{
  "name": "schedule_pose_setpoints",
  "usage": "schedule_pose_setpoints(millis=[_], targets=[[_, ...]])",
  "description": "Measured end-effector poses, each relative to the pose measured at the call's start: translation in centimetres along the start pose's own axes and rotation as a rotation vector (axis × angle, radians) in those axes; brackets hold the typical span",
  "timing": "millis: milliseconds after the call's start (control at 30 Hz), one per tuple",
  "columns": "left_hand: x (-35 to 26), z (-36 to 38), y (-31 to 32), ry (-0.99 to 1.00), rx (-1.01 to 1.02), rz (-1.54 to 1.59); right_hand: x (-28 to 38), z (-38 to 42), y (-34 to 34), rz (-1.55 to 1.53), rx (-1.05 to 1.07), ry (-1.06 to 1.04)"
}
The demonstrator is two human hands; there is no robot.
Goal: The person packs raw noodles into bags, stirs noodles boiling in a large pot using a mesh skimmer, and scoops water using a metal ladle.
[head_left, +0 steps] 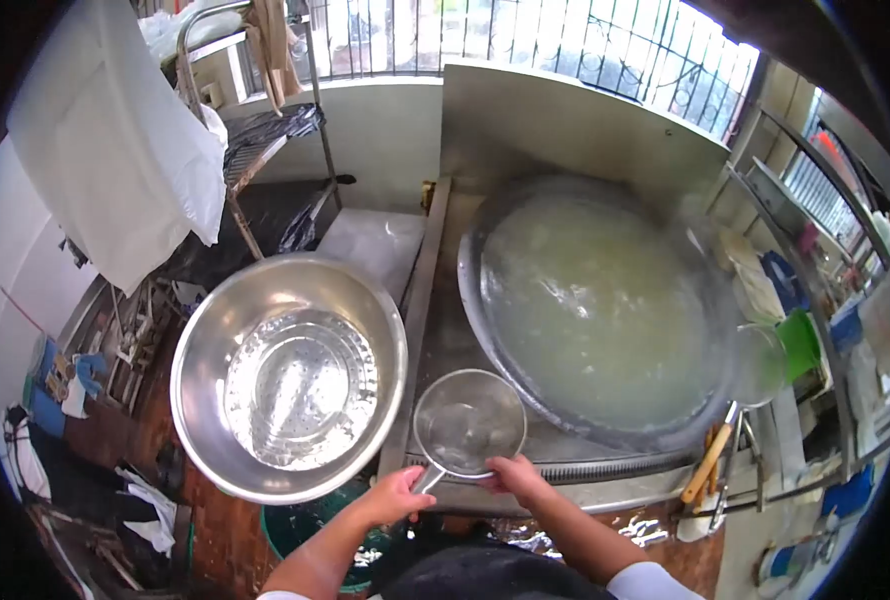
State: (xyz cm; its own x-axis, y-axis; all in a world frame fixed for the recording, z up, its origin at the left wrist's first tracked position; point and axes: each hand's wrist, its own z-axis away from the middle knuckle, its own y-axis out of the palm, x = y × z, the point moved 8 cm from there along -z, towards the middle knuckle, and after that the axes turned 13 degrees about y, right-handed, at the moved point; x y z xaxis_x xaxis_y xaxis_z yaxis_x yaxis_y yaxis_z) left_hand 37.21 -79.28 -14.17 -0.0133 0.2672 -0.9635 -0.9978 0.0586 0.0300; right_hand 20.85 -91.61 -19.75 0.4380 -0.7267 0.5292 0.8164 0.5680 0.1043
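Both of my hands are on a small round metal saucepan, held over the front of the metal counter. My left hand is closed around its short handle. On the right side of the rim, my right hand grips the near edge. A big cauldron stands just beyond, full of cloudy, pale green liquid with vapour over it. To the left sits a wide steel basin, tilted toward me, with a perforated metal base inside that shines with wet light.
A wooden-handled mesh skimmer leans at the cauldron's right, near a green container. A metal splash panel rises behind. A green tub is on the floor under the basin. White plastic sheeting hangs at left, beside a metal rack.
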Motion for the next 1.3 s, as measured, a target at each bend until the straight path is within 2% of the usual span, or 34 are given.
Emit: schedule_pose_setpoints(millis=[67, 100, 200, 300, 367, 400, 433, 467, 500, 533, 567, 600, 633, 667, 733, 800, 867, 900, 933, 967, 1033, 1100, 1133, 1200, 1300], targets=[[1.6, -1.0, -0.1, 0.021, 0.053, -0.026, -2.1, -1.7, -1.0, -0.003, -0.001, 0.078], [2.5, -1.4, -0.2, -0.027, 0.121, -0.088, -2.8, -2.1, -1.3, -0.004, -0.002, 0.119], [3.7, -1.8, -1.3, 0.007, 0.219, -0.361, -3.5, -0.9, -0.7, 0.057, 0.006, 0.196], [2.3, -1.1, -2.9, -0.014, 0.181, -0.873, -4.0, -1.0, -0.5, 0.302, 0.049, 0.264], [-2.7, -1.3, -3.6, 0.11, -0.147, -0.983, -3.3, 0.9, 0.1, 0.478, 0.086, 0.279], [-5.4, -1.6, -3.6, 0.182, -0.305, -1.028, -2.5, 1.2, 0.2, 0.568, 0.088, 0.185], [-7.3, -2.7, -2.7, 0.282, -0.302, -1.01, -2.1, 1.6, 0.2, 0.646, 0.078, 0.093], [-7.4, -4.5, -1.4, 0.388, -0.195, -0.986, -2.0, 2.2, 0.0, 0.714, 0.055, 0.006], [-6.8, -6.5, -0.3, 0.397, -0.106, -0.978, -1.0, 3.1, 0.0, 0.847, -0.037, -0.188], [-6.3, -8.4, 1.1, 0.414, -0.002, -0.972, -1.2, 3.9, 0.0, 0.789, -0.057, -0.219], [-5.2, -10.3, 2.0, 0.325, 0.105, -1.089, -1.5, 4.8, -0.2, 0.724, -0.087, -0.253], [-3.9, -12.3, 2.8, 0.145, 0.294, -1.266, -1.8, 5.7, -0.5, 0.658, -0.124, -0.29], [-2.3, -13.8, 3.2, 0.112, 0.419, -1.371, -2.2, 6.8, -0.8, 0.634, -0.172, -0.293], [2.2, -16.2, 2.8, 0.04, 0.532, -1.454, -2.4, 8.3, -1.0, 0.615, -0.221, -0.294], [6.5, -17.9, 2.9, 0.053, 0.731, -1.552, -3.8, 11.4, -1.8, 0.571, -0.339, -0.293], [9.3, -19.2, 2.5, 0.122, 0.685, -1.496, -7.5, 12.9, -3.2, 0.409, -0.348, -0.239], [10.9, -20.2, 3.2, 0.204, 0.856, -1.487, -11.7, 14.8, -4.5, 0.335, -0.439, -0.205], [15.1, -21.8, 2.1, 0.408, 1.002, -1.611, -13.9, 15.7, -5.1, 0.293, -0.487, -0.194], [13.1, -21.7, 2.2, 0.637, 0.919, -1.587, -16.0, 16.2, -5.7, 0.262, -0.542, -0.177], [12.7, -21.8, 2.1, 0.695, 0.911, -1.773, -18.4, 16.5, -6.1, 0.229, -0.593, -0.158], [9.8, -22.0, 1.4, 0.828, 0.815, -1.489, -22.3, 18.8, -6.3, 0.163, -0.678, -0.081], [4.4, -19.4, 1.8, 0.172, 0.262, -0.773, -26.0, 19.4, -5.9, 0.149, -0.697, -0.064], [2.3, -17.2, 4.1, 0.065, 0.269, -0.746, -27.7, 19.3, -5.6, 0.152, -0.697, -0.056], [-3.1, -11.9, 10.0, 0.388, 0.287, -0.625, -30.3, 19.6, -4.9, 0.185, -0.704, -0.031], [-10.6, -2.7, 19.6, 0.59, 0.29, -1.236, -32.3, 22.5, -3.5, 0.203, -0.713, -0.044]])
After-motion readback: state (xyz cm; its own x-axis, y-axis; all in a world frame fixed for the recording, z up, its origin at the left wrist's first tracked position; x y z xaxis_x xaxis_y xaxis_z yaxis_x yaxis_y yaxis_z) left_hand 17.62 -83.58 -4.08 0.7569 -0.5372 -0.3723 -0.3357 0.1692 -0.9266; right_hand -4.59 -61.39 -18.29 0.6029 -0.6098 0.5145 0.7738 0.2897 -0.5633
